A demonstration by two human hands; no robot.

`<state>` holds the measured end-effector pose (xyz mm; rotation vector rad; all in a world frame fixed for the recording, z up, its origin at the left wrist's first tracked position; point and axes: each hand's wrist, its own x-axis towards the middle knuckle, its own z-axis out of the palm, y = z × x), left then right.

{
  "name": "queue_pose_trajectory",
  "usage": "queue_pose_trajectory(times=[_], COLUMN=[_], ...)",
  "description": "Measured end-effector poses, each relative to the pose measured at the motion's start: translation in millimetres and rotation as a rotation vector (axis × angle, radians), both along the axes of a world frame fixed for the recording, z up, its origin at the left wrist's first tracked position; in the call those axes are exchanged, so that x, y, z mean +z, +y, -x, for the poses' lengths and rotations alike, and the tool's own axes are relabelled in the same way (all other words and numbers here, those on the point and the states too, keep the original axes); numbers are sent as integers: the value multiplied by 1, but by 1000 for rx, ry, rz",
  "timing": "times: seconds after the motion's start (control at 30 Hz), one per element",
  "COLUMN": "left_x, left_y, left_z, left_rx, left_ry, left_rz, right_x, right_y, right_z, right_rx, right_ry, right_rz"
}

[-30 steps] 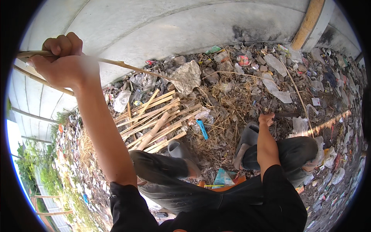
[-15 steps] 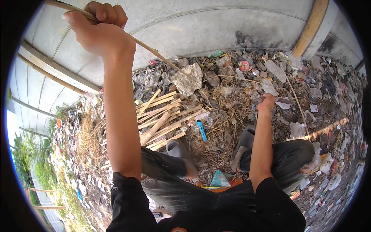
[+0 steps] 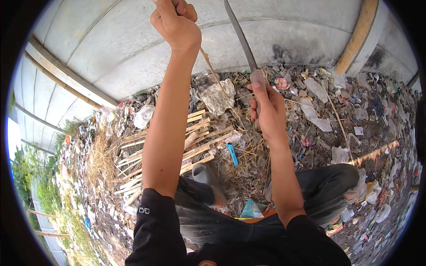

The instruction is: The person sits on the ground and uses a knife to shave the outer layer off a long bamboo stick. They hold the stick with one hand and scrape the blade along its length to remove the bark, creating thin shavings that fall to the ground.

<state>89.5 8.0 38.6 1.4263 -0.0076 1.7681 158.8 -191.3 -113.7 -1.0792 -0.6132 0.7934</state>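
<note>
High at the upper left, my left hand (image 3: 177, 25) is closed around a thin bamboo stick (image 3: 207, 61). The stick slants down from the fist, and its lower end reaches the pale rock (image 3: 217, 96); its upper part is out of the picture. My right hand (image 3: 269, 107) grips a machete (image 3: 242, 37) by its handle, with the long dark blade pointing up toward the wall. Blade and stick are apart. Below my left forearm lies a pile of split bamboo strips (image 3: 195, 150).
A blue plastic object (image 3: 232, 154) lies between my feet, right of the strips. Litter and dry straw (image 3: 103, 162) cover the ground. A grey panel wall (image 3: 306, 33) rises ahead, with a bamboo pole (image 3: 357, 37) at its right. My knees are bent on both sides.
My right hand has raised the machete from low on the right to upright near the middle. My left hand has shifted right and slightly up with the stick.
</note>
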Motion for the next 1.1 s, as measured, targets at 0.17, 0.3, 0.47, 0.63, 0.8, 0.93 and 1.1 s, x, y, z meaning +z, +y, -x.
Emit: queue_pose_trajectory(times=[0.17, 0.3, 0.47, 0.63, 0.8, 0.93, 1.1], left_x=[2, 1, 1, -13, -2, 6, 48], left_y=[15, 18, 19, 36, 16, 8, -6], left_z=[-7, -19, -17, -36, -21, -10, -8], left_rx=[-67, -70, -34, -128, -77, -35, -131], left_ry=[-68, -86, -64, -134, -58, 117, -46], left_rz=[16, 23, -10, -97, -37, -29, -87], right_x=[92, 83, 56, 78, 34, 28, 8], right_y=[-46, -71, -96, -99, -102, -101, -98], right_z=[36, 56, 56, 65, 69, 65, 65], right_rx=[-222, -119, 86, -158, 63, 65, 13], right_ry=[-128, -15, 20, -126, -60, -219, -359], right_rz=[-234, -129, 161, -24, 128, 188, 167])
